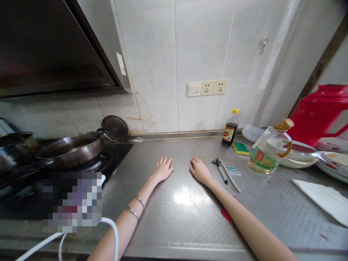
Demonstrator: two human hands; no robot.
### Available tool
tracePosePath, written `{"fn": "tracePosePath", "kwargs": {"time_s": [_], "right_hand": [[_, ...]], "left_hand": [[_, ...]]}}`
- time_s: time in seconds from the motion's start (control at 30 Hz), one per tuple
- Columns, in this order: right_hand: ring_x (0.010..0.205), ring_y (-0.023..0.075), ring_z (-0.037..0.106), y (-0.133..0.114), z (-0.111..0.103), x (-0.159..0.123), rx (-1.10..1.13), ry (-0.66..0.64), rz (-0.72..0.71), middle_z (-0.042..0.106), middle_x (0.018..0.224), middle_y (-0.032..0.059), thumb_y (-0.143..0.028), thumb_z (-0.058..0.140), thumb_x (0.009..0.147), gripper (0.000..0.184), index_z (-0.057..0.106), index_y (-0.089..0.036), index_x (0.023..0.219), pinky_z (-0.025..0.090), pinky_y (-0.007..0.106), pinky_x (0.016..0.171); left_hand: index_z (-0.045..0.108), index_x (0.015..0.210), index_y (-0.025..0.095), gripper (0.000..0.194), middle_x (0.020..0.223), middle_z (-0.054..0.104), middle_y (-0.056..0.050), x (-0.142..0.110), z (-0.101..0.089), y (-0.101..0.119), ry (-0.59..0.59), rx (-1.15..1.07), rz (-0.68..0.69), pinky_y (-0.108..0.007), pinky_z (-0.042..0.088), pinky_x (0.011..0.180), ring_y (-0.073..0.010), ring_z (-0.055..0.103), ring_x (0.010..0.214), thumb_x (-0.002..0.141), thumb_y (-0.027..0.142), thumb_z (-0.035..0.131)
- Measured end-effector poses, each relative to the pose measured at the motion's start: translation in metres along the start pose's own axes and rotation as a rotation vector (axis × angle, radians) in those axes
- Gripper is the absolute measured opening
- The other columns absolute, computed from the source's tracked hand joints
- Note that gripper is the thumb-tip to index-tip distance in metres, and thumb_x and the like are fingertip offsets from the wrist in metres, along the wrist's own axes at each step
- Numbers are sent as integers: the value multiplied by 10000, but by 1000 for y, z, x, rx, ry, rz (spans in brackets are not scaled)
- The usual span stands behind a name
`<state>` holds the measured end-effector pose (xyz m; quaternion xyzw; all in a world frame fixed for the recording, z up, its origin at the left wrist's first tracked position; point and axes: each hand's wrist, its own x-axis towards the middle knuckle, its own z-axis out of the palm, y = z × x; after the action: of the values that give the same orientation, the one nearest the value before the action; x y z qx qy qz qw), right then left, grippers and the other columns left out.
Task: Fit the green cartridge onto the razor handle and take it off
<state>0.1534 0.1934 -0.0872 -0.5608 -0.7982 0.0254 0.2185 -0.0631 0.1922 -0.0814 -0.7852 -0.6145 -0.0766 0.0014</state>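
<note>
My left hand (163,169) lies palm down on the steel countertop (179,224), its fingers slightly spread, holding nothing. To its right, my right hand (199,170) also rests flat, fingers a little apart and nothing in it. Just right of that hand is a razor (223,173) with a dark handle. Beside the razor lie a thin pale curved stick (231,177) and a small clear pack of razor blade cartridges (233,169). Something red (226,215) is partly hidden under my right forearm.
A soy sauce bottle (230,128), a green-yellow sponge (241,148), an oil bottle (266,154), bowls (297,159), a red thermos (318,112) and white paper (323,199) stand or lie right. A pan (73,152) sits on the stove left, near a blurred object (78,201) with a white cable (115,232).
</note>
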Motion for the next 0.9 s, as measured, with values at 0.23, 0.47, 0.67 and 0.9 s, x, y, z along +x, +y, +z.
{"fn": "tracePosePath", "kwargs": {"time_s": [0.23,0.47,0.67,0.9], "right_hand": [[682,159,635,17,-74,-3,240,87,149,686,731,64,-243,425,787,273,659,-143,887,438,224,669],[567,168,600,79,-128,-52,112,192,372,662,639,75,-308,499,729,224,649,-142,737,373,229,532],[676,200,628,84,-104,-74,-34,-64,339,669,660,87,-330,531,736,216,650,-155,697,366,226,572],[794,253,641,68,-96,-66,-176,-182,407,674,807,156,-329,546,748,229,642,-123,771,388,258,609]], "left_hand": [[367,1347,199,532,1438,281,-140,-1,-4,-1,-17,-39,4,-467,187,1045,-324,214,1326,888,449,267],[426,1310,183,497,1407,339,-151,-1,-6,-2,15,-80,18,-469,217,1035,-322,257,1309,877,408,331],[621,1065,155,318,1235,536,-118,4,-22,7,182,-175,118,-360,328,998,-236,454,1171,825,233,427],[657,918,143,242,961,660,-84,0,-49,32,231,-379,245,-297,424,873,-183,585,930,810,194,446]]}}
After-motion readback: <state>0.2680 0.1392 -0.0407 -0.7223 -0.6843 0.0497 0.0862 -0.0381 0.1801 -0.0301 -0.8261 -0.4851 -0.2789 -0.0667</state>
